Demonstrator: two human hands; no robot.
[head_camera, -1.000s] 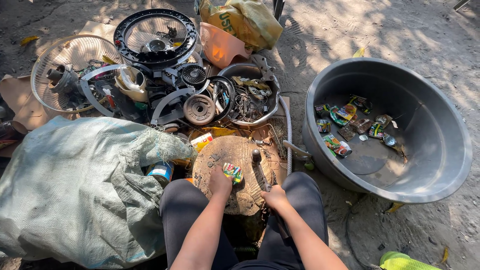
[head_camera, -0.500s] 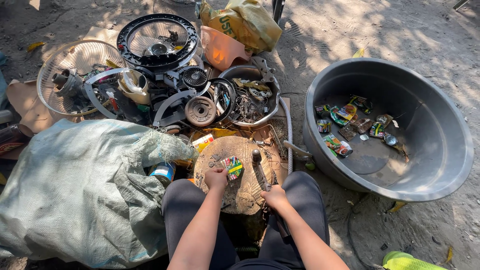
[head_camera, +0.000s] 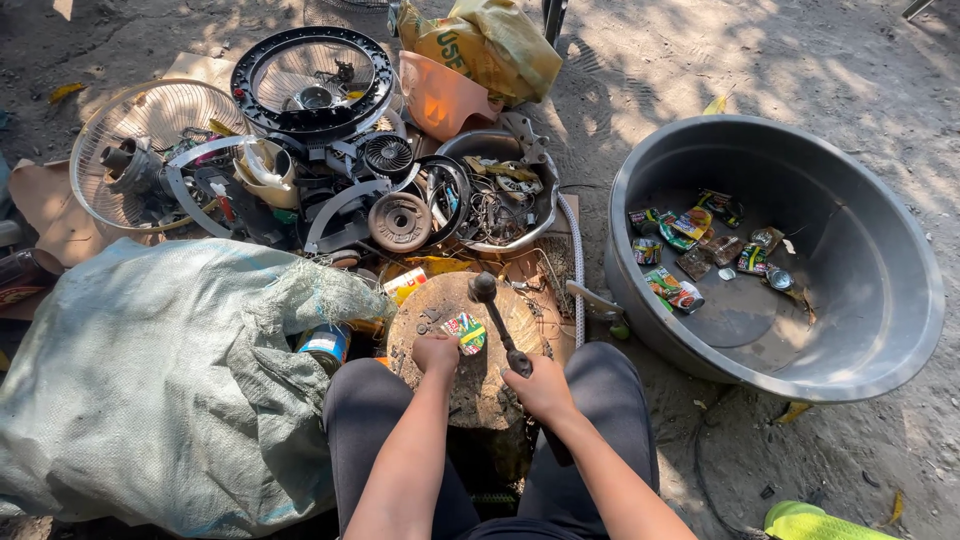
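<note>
A small crushed colourful can (head_camera: 466, 331) is pinned on the round wooden stump (head_camera: 470, 390) by the left hand (head_camera: 436, 353); a dark metal hammer (head_camera: 497, 318) is gripped by the right hand (head_camera: 541, 388).

One hammer (head_camera: 497, 322), one basin (head_camera: 890, 340), perhaps ten flattened cans (head_camera: 690, 222).

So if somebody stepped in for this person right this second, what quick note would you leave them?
Left hand: pins a small flattened can on the wooden stump between the knees.
Right hand: grips a hammer, head raised over the stump.
Done: a batch of flattened cans lies in the grey basin on the right.
Left: the can on the stump probably needs more blows; another can pokes out by the green sack on the left.
</note>
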